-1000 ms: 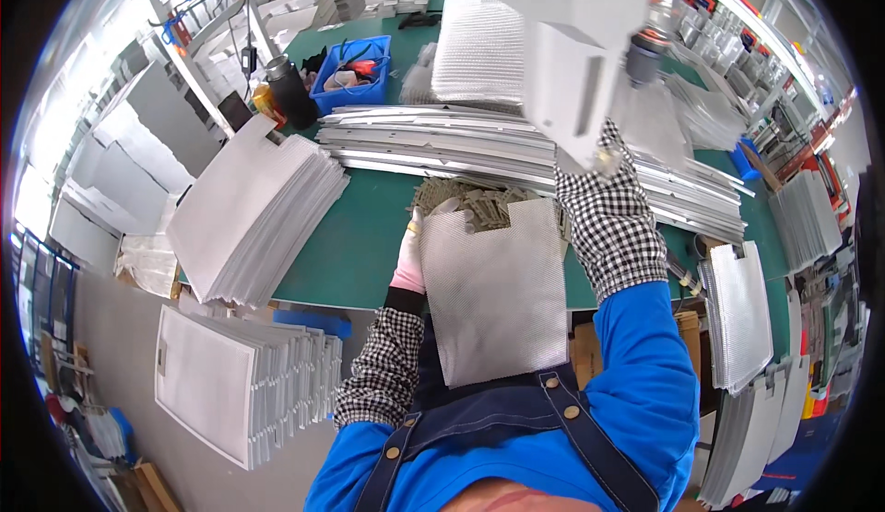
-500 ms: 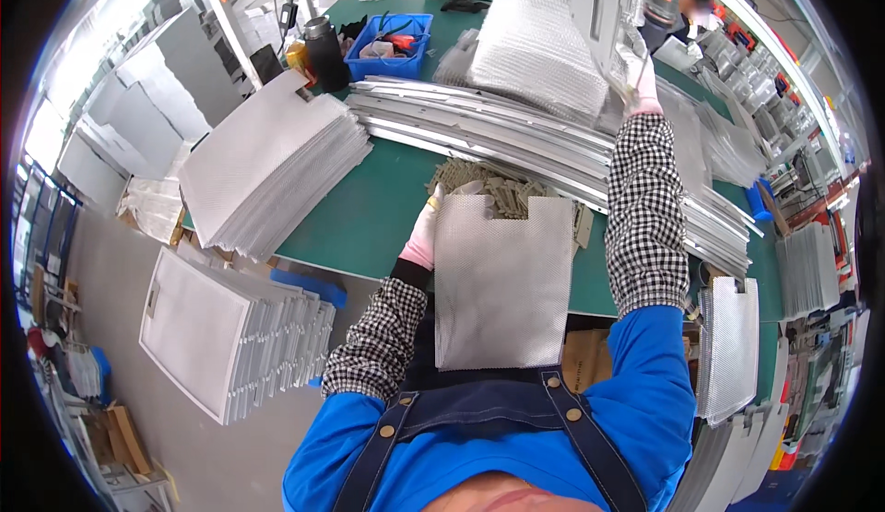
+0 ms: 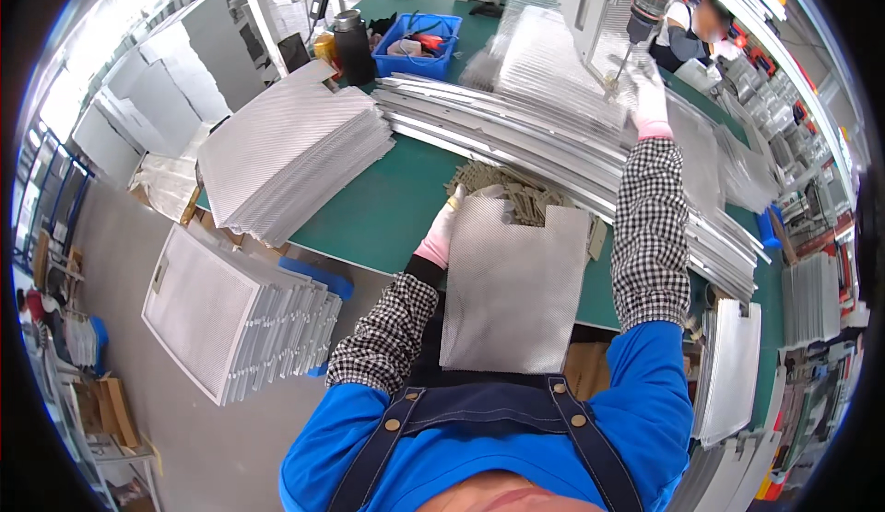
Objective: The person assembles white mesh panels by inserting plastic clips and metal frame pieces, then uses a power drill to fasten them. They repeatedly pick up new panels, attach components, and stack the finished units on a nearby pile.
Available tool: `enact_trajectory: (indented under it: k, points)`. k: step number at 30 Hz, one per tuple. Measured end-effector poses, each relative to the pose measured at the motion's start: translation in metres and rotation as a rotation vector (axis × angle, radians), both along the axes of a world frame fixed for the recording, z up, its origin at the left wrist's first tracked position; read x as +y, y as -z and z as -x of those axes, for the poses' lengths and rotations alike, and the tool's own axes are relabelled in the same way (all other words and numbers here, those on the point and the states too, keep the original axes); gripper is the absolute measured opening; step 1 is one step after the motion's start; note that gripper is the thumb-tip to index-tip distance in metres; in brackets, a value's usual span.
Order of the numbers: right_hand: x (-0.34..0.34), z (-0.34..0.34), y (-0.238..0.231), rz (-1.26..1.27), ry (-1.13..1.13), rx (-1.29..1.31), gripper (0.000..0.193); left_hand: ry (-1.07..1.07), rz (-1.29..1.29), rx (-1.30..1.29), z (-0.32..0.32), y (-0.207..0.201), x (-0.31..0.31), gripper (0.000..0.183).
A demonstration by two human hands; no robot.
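My left hand [image 3: 446, 221], in a white and pink glove, is closed on the upper left edge of a silver mesh panel [image 3: 516, 300]. This panel has a notch in its top edge and hangs in front of my apron. My right arm stretches far forward. My gloved right hand [image 3: 649, 97] is beside the thin bit of a black and orange power screwdriver [image 3: 653, 0], close to an upright metal bracket [image 3: 583, 5]. Its fingers are too blurred and partly hidden to show any grip. Small tan-grey parts [image 3: 507, 189] lie piled behind the panel.
Long metal strips [image 3: 498, 129] cross the green table [image 3: 346, 203]. Stacked mesh panels [image 3: 286, 143] stand at left, with framed panels [image 3: 212, 314] below. A blue bin [image 3: 419, 42] and black bottle [image 3: 352, 47] sit behind. Another person [image 3: 691, 33] is at the far right.
The view has shifted, so most of the table appears farther right. The screwdriver's bit now shows beside my right hand. My left hand keeps its hold on the mesh panel.
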State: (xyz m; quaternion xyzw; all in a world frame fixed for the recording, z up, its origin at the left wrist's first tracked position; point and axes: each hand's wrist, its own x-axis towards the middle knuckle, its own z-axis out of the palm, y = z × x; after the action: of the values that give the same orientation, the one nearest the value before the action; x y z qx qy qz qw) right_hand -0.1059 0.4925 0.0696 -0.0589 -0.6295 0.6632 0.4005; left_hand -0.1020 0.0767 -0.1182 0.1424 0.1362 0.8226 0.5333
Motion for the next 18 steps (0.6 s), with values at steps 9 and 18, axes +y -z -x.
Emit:
enact_trajectory:
  k: [9, 18]
  points:
    - [-0.217, -0.192, 0.077, 0.079, -0.266, -0.504, 0.056, -0.061, 0.071, -0.09, 0.02, 0.05, -0.004, 0.083]
    - [-0.271, -0.322, 0.164, 0.415, -0.21, -0.617, 0.047, -0.004, 0.016, -0.106, 0.008, 0.021, -0.005, 0.101]
